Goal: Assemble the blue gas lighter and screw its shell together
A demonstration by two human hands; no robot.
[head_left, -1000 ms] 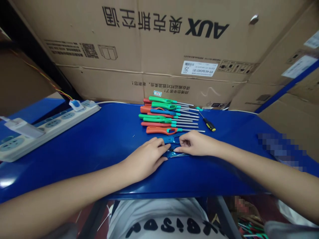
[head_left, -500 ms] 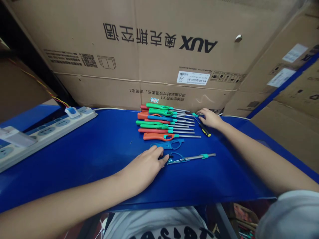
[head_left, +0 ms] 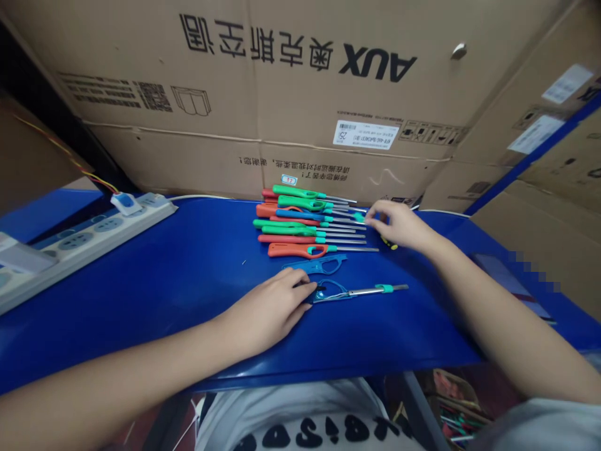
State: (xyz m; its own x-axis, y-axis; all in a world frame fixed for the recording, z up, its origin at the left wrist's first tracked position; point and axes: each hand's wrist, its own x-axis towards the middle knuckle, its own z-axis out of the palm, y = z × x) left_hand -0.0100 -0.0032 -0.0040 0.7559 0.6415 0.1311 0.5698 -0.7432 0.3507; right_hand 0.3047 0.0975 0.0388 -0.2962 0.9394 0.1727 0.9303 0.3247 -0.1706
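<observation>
My left hand (head_left: 282,302) is closed on the rear end of an opened blue stick lighter (head_left: 337,295), which lies on the table with its wires and metal tube exposed. A teal collar (head_left: 387,288) sits near the tube's tip. Just beyond is the loose blue lighter shell half (head_left: 323,265). My right hand (head_left: 397,222) is closed in a pinch on a small teal plastic piece (head_left: 359,217), beside the metal tips of the lighters. Under that hand lies a screwdriver (head_left: 389,243); only part of its yellow-and-black handle shows.
Several red, green, orange and blue stick lighters (head_left: 300,230) lie in a row on the blue table (head_left: 188,275). A white power strip (head_left: 94,241) runs along the left. Cardboard (head_left: 282,100) walls the back. Below the right edge sits a container (head_left: 462,407) of lighter parts.
My right hand has moved slightly nearer with the teal piece at its fingertips, covering most of the screwdriver. My left hand remains on the opened lighter. The camera view has shifted a little.
</observation>
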